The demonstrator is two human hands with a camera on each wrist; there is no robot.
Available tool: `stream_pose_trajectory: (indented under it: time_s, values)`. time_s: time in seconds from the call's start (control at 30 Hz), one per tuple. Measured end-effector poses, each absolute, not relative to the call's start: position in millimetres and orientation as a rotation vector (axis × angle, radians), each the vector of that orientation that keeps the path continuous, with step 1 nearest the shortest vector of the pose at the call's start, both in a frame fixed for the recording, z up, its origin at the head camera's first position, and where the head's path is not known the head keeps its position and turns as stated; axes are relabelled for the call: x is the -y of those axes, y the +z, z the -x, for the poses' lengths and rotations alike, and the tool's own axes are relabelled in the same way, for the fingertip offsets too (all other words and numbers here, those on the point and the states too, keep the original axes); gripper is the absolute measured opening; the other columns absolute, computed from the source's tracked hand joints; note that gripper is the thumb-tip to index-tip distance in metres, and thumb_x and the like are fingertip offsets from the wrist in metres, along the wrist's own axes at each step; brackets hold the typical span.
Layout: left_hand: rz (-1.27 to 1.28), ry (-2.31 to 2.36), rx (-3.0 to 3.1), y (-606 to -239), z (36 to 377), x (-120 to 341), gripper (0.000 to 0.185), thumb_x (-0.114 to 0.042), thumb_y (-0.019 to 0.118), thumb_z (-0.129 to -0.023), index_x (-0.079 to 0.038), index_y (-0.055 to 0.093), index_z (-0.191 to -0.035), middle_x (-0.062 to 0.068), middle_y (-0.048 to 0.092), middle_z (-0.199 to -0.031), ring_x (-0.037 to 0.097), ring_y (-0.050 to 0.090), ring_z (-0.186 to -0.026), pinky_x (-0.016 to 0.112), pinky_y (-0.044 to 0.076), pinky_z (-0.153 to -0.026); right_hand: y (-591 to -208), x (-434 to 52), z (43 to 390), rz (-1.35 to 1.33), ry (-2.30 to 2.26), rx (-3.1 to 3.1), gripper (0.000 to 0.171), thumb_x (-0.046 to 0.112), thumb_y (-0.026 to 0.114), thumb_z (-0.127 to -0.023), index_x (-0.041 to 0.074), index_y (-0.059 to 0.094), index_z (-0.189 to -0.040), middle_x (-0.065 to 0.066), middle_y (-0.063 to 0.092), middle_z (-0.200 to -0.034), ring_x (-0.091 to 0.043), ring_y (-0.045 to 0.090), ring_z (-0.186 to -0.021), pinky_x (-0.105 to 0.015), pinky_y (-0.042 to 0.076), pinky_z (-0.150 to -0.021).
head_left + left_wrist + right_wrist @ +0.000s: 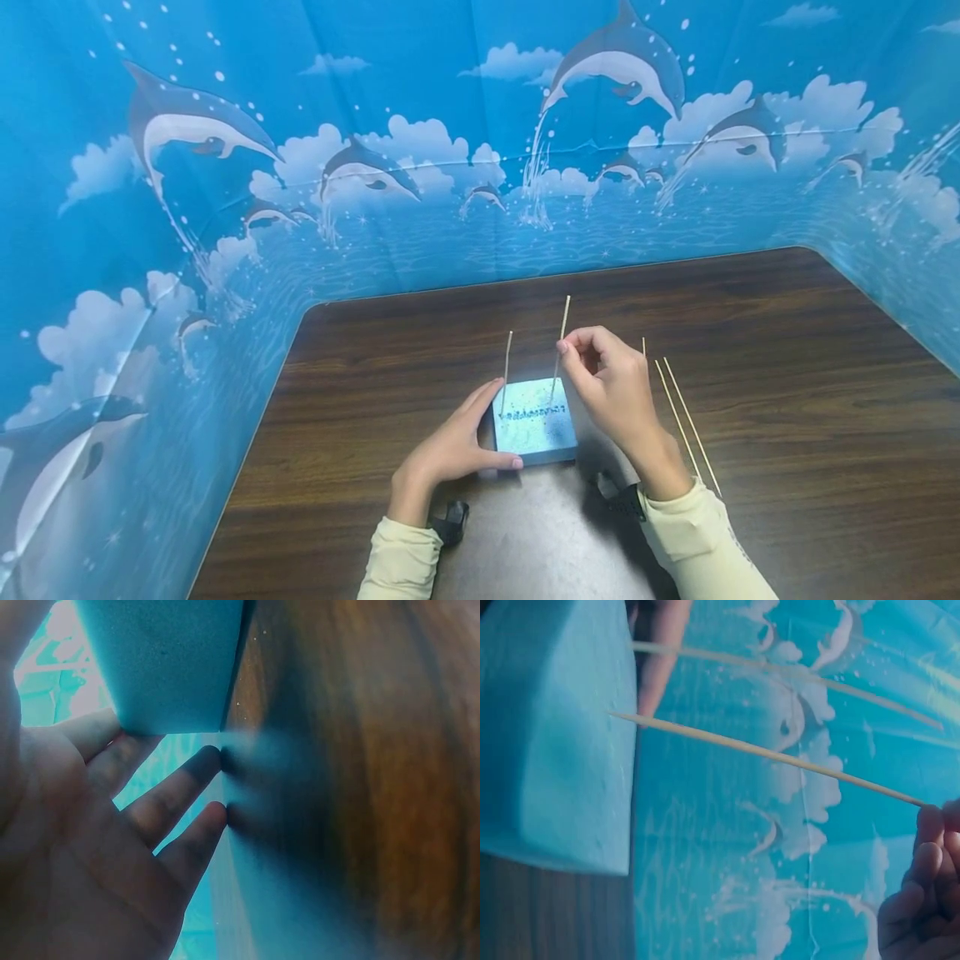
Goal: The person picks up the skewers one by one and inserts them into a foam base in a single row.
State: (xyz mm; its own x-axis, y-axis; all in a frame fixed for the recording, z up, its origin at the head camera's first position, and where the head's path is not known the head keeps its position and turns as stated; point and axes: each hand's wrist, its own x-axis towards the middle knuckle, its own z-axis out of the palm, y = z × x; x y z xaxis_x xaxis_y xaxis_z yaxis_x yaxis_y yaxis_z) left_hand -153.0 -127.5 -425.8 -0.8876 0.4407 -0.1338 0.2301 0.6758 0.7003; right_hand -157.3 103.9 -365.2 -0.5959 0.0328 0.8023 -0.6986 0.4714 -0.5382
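A light-blue foam block point(536, 437) lies on the table, with a row of small dark marks and pits across its speckled top. My left hand point(457, 446) holds its left side, thumb along the front edge and index finger at the back left corner. In the left wrist view, two fingertips point(214, 817) rest at the tabletop beside the block. My right hand point(611, 383) pinches a thin wooden skewer point(780, 756) partway up. Its pointed lower end meets the top of the block, right of centre. Another skewer point(507, 367) stands upright in the block's left part, bent near its top.
To the right of my right forearm, several loose skewers point(688, 417) lie on the dark wood table point(825, 400), partly hidden by the hand and sleeve. A blue dolphin-print sheet point(450, 225) hangs close behind the table and along both sides.
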Motion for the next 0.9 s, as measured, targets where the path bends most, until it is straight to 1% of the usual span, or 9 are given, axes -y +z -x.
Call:
stream_pose_trajectory:
  time_s: [0.23, 0.47, 0.57, 0.77, 0.9]
  values:
    - [-0.516, 1.027, -2.59, -425.0, 152.8, 127.6, 0.115, -0.052, 0.085, -0.071, -0.024, 0.018, -0.16, 0.001, 0.018, -0.165, 0.022, 0.019, -0.151, 0.05, 0.026, -0.119, -368.7, -87.5, 154.3, -0.612, 1.189, 1.858, 0.01, -0.007, 0.069, -0.083, 0.003, 0.067, -0.085, -0.002, 0.059, -0.071, -0.012, 0.049, -0.061, -0.019, 0.039, -0.053]
    - [-0.51, 1.026, -2.593, -425.3, 152.8, 126.6, 0.115, -0.051, 0.086, -0.071, -0.022, 0.019, -0.16, 0.001, 0.019, -0.165, 0.024, 0.02, -0.151, 0.053, 0.027, -0.118, -371.9, -82.5, 153.8, -0.654, 1.174, 1.912, 0.005, -0.002, 0.067, -0.088, 0.003, 0.065, -0.087, -0.003, 0.058, -0.073, -0.008, 0.048, -0.067, -0.014, 0.038, -0.058]
    - [-0.507, 1.025, -2.595, -424.8, 153.0, 126.4, 0.115, -0.051, 0.086, -0.071, -0.024, 0.019, -0.16, 0.0, 0.019, -0.165, 0.023, 0.02, -0.151, 0.053, 0.028, -0.118, -372.7, -81.3, 154.2, -0.655, 1.168, 1.906, 0.005, -0.002, 0.066, -0.088, 0.003, 0.066, -0.088, -0.003, 0.058, -0.074, -0.008, 0.049, -0.068, -0.014, 0.039, -0.058]
    - [-0.508, 1.013, -2.596, -423.9, 152.9, 126.9, 0.115, -0.053, 0.086, -0.07, -0.026, 0.018, -0.16, 0.0, 0.019, -0.165, 0.023, 0.02, -0.15, 0.052, 0.028, -0.118, -373.3, -79.1, 155.4, -0.665, 1.153, 1.893, 0.007, -0.004, 0.067, -0.087, 0.002, 0.066, -0.088, -0.004, 0.059, -0.074, -0.014, 0.051, -0.066, -0.016, 0.04, -0.058]
    - [-0.511, 1.013, -2.597, -424.7, 153.5, 127.3, 0.116, -0.055, 0.085, -0.07, -0.025, 0.019, -0.16, 0.0, 0.019, -0.165, 0.023, 0.021, -0.15, 0.051, 0.028, -0.118, -374.6, -77.9, 156.3, -0.674, 1.144, 1.885, 0.007, -0.004, 0.068, -0.086, 0.003, 0.067, -0.088, -0.004, 0.06, -0.075, -0.011, 0.05, -0.067, -0.016, 0.04, -0.057]
